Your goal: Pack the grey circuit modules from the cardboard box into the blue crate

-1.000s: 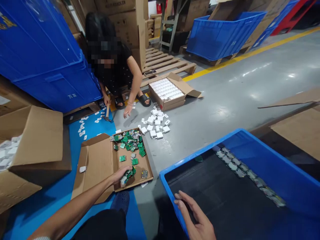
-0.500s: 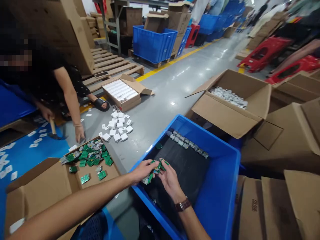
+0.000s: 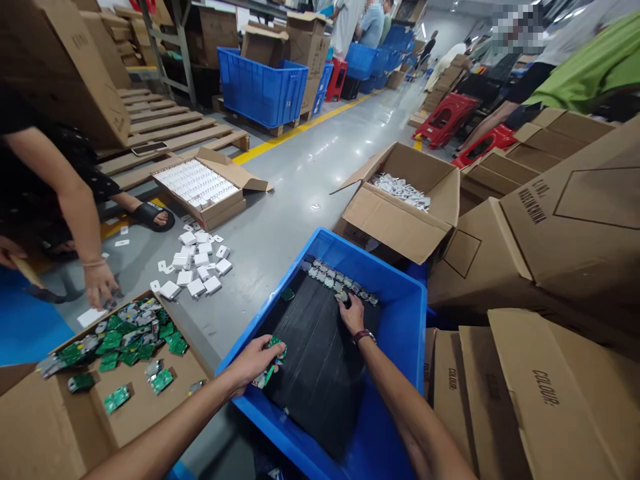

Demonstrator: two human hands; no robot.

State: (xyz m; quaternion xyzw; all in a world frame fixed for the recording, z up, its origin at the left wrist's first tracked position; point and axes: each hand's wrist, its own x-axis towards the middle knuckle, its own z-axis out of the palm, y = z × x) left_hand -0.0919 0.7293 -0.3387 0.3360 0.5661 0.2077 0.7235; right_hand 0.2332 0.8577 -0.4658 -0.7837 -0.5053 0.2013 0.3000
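Note:
Several green circuit boards (image 3: 274, 357) are gripped in my left hand (image 3: 253, 365), over the near left rim of a blue plastic bin (image 3: 399, 373). Deep in that bin, my right hand (image 3: 354, 315) pinches a circuit board (image 3: 342, 296) beside the rows of boards (image 3: 327, 277) laid along the far wall. A black sheet (image 3: 313, 353) lines the bin's bottom under them. One loose green board (image 3: 287, 294) lies apart near the left wall. To the left, an open cardboard box (image 3: 193, 360) holds a heap of green boards (image 3: 123, 333).
White plastic casings (image 3: 195, 263) lie on the floor beyond the box. A co-worker's hand (image 3: 100, 283) reaches down at left, near a hammer (image 3: 43, 290). An open carton of white parts (image 3: 400, 193) stands behind the bin; large cartons (image 3: 505, 247) crowd the right.
My hands have parted: the right moved away to the far rows with a board, while the left stays near the rim with the others. The view has swung right.

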